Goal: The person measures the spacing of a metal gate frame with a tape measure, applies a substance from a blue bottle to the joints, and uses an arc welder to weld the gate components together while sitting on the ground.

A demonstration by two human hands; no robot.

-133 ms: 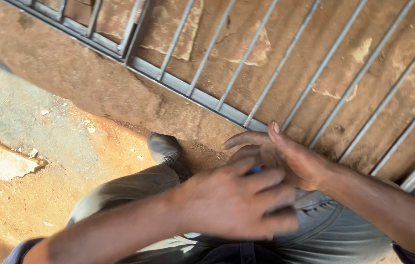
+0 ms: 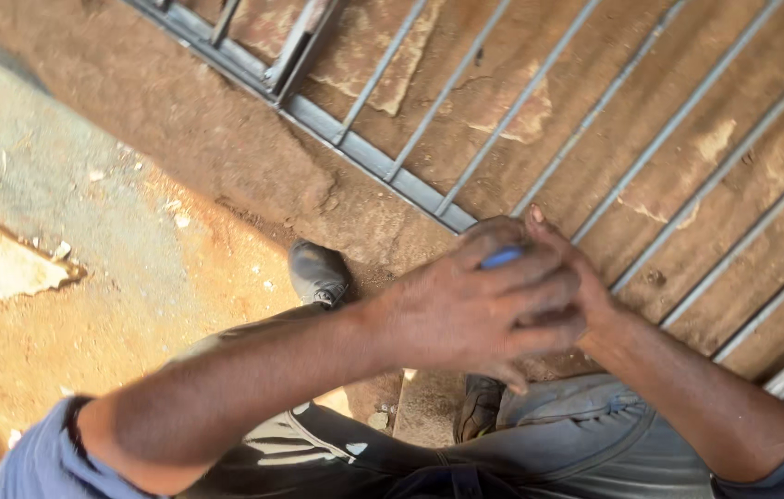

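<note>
Starting at the left, I am looking down at rough reddish-brown dirt floor [image 2: 133, 305] with a pale patch of broken concrete [image 2: 4, 263]. A worn grey shoe [image 2: 318, 273] is standing on it, above grey trousers [image 2: 540, 444]. Moving right, my left hand [image 2: 466, 310] is curling narrow over a small blue object [image 2: 501, 258], of which only a short rounded end is showing between the fingers. I am judging it light, stiff and smooth, probably plastic, so it could be slipping easily; a pinch across its short body looks best. My right hand [image 2: 568, 277] is pressing against the left, fingers raised, and I cannot tell whether it is gripping anything. Behind both, a grey metal barred gate [image 2: 410, 185] is lying across the ground.
</note>
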